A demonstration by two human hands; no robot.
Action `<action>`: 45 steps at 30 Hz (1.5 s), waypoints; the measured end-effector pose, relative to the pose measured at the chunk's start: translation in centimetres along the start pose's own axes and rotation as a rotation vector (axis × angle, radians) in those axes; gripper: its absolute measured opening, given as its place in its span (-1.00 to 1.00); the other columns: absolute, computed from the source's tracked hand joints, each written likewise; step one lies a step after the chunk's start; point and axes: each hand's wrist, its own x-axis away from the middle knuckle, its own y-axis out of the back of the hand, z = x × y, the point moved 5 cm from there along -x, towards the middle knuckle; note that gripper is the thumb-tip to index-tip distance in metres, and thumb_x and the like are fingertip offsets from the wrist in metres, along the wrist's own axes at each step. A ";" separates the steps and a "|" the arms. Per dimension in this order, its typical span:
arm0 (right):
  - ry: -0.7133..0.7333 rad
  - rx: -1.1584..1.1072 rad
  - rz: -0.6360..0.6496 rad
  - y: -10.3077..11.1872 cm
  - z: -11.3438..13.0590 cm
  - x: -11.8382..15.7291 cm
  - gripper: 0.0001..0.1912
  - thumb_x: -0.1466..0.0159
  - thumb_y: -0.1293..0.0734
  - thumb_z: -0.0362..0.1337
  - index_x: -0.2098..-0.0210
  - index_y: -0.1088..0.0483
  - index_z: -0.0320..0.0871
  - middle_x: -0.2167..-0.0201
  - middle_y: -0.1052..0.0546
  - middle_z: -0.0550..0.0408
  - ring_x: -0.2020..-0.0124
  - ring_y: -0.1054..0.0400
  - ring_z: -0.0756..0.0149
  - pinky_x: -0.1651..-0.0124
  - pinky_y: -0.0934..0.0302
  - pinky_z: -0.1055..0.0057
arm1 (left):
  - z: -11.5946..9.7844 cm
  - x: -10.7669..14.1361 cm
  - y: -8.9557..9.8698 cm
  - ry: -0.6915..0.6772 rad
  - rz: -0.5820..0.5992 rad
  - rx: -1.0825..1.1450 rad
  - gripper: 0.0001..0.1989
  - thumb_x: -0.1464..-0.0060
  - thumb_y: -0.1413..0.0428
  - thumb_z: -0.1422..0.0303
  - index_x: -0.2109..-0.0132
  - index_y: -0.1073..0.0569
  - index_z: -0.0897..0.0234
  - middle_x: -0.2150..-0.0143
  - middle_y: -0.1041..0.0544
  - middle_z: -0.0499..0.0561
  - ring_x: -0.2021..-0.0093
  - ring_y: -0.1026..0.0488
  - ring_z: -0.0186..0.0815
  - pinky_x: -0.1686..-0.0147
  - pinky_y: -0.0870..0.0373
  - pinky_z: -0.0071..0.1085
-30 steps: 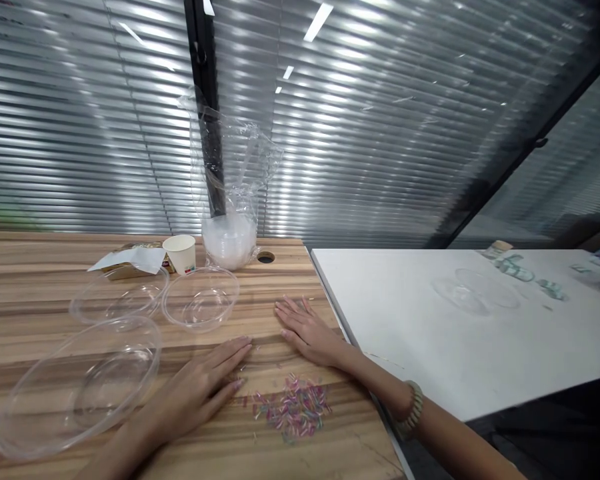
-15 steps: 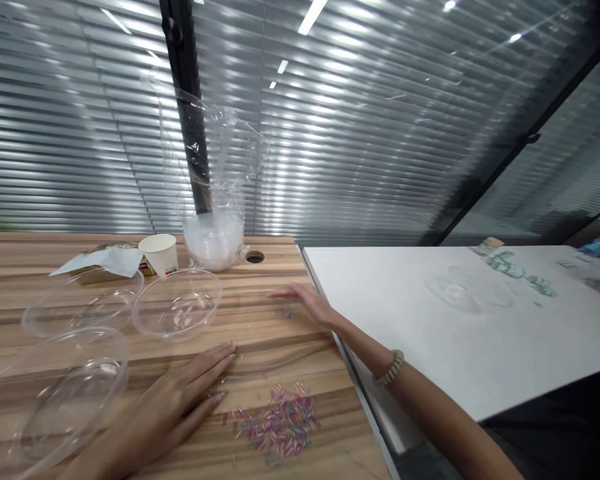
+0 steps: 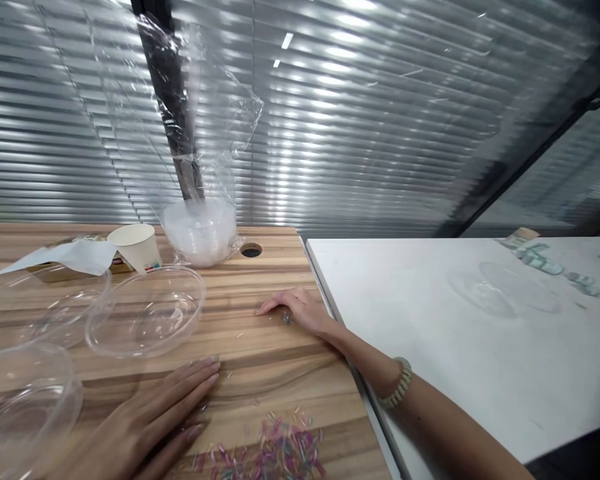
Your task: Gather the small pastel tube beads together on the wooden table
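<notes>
Colourful pieces [image 3: 286, 452] are lying at bottom centre. The left hand [image 3: 147, 421] is resting flat at lower left, fingers barely apart. At centre, the right hand [image 3: 304, 311] is arching over a small cluster [image 3: 287, 317]; whether its fingers are gripping is unclear.

An office-like room, glass-walled and furnished with desks.
Slatted blinds [image 3: 340, 167] cover the glass, reflections of ceiling lights [image 3: 287, 41] show in it, and a dark frame bar [image 3: 525, 167] slants across; 2 counters stand side by side, a white counter [image 3: 380, 293] and a woodgrain counter [image 3: 300, 367] with a round hole [image 3: 251, 250] (much like a desk's cable port).
</notes>
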 end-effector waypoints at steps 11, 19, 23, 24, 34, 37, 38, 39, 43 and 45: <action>-0.006 0.079 0.012 0.2 -0.5 0.2 -0.52 -0.36 -0.03 -0.16 0.29 -0.56 -0.14 0.19 -0.57 0.10 0.06 -0.42 0.21 -0.16 -0.16 0.16 | 0.7 -0.1 1.3 0.173 -0.065 0.164 -0.42 -0.32 0.10 0.27 -0.39 0.14 -0.01 -0.27 -0.26 -0.07 -0.18 -0.34 -0.23 -0.15 -0.33 -0.31; 0.001 0.158 0.002 0.2 -0.2 0.7 -0.49 -0.37 0.00 -0.15 0.27 -0.56 -0.12 0.18 -0.56 0.07 0.06 -0.41 0.17 -0.13 -0.19 0.07 | 0.8 -0.4 1.1 0.266 -0.094 0.382 -0.46 -0.30 0.16 0.46 -0.37 0.05 0.11 -0.12 -0.43 -0.01 -0.13 -0.38 -0.32 -0.17 -0.31 -0.25; 0.073 0.267 -0.059 0.3 0.3 1.0 -0.52 -0.39 -0.04 -0.10 0.21 -0.54 -0.11 0.15 -0.56 0.08 0.04 -0.41 0.17 -0.11 -0.22 0.11 | 0.5 -0.8 0.8 0.216 -0.113 0.447 -0.47 -0.30 0.11 0.45 -0.36 0.02 0.14 -0.11 -0.44 0.02 -0.14 -0.36 -0.30 -0.20 -0.27 -0.23; 0.105 0.300 -0.082 0.3 0.5 1.1 -0.54 -0.39 -0.06 -0.09 0.20 -0.54 -0.12 0.15 -0.56 0.07 0.04 -0.42 0.17 -0.09 -0.24 0.13 | 0.4 -0.9 0.7 0.207 -0.105 0.458 -0.46 -0.30 0.11 0.45 -0.36 0.03 0.14 -0.12 -0.43 0.02 -0.16 -0.34 -0.30 -0.21 -0.25 -0.22; 0.468 0.492 0.151 -5.6 7.7 7.0 -0.71 -0.42 -0.13 -0.28 0.07 -0.45 -0.22 0.09 -0.53 -0.01 0.01 -0.39 0.33 -0.07 -0.30 0.32 | -1.2 -1.0 1.4 0.083 -0.004 0.496 -0.47 -0.28 0.01 0.39 -0.34 -0.07 0.11 -0.24 -0.30 0.05 -0.23 -0.26 -0.22 -0.21 -0.25 -0.20; 0.596 0.583 0.309 -8.3 9.7 10.9 -0.73 -0.38 -0.16 -0.36 0.01 -0.40 -0.27 0.06 -0.51 -0.02 -0.09 -0.31 0.34 -0.21 -0.18 0.33 | -2.7 -0.9 1.3 -0.023 -0.008 0.506 -0.42 -0.23 -0.08 0.37 -0.33 -0.10 0.09 -0.20 -0.35 0.06 -0.20 -0.30 -0.20 -0.18 -0.28 -0.24; 0.631 0.629 0.317 -8.8 10.0 11.9 -0.73 -0.37 -0.16 -0.39 0.01 -0.39 -0.30 0.06 -0.51 -0.03 -0.10 -0.30 0.33 -0.25 -0.13 0.32 | -3.2 -0.8 1.2 -0.053 -0.021 0.523 -0.41 -0.23 -0.10 0.38 -0.33 -0.10 0.08 -0.16 -0.39 0.05 -0.17 -0.34 -0.21 -0.15 -0.30 -0.28; 0.658 0.678 0.310 -9.1 10.1 12.8 -0.74 -0.36 -0.17 -0.41 0.02 -0.40 -0.31 0.05 -0.51 -0.03 -0.12 -0.29 0.33 -0.27 -0.10 0.31 | -3.7 -0.8 1.2 -0.079 -0.034 0.541 -0.41 -0.22 -0.10 0.38 -0.33 -0.10 0.07 -0.10 -0.44 0.05 -0.12 -0.38 -0.23 -0.12 -0.34 -0.33; 0.766 0.806 0.279 -9.6 9.9 14.6 -0.75 -0.35 -0.18 -0.41 0.06 -0.42 -0.32 0.01 -0.49 0.00 -0.17 -0.23 0.29 -0.36 0.08 0.29 | -4.9 -0.7 0.6 -0.094 -0.045 0.577 -0.42 -0.24 -0.10 0.34 -0.33 -0.09 0.05 -0.01 -0.48 0.05 -0.02 -0.43 -0.26 -0.02 -0.38 -0.39; 0.783 0.835 0.289 -9.7 9.5 14.5 -0.74 -0.35 -0.17 -0.40 0.05 -0.42 -0.32 -0.01 -0.48 0.00 -0.18 -0.22 0.30 -0.36 0.10 0.28 | -5.2 -0.7 0.4 -0.074 -0.042 0.577 -0.43 -0.26 -0.08 0.30 -0.34 -0.07 0.04 -0.02 -0.46 0.08 -0.03 -0.42 -0.24 -0.02 -0.37 -0.36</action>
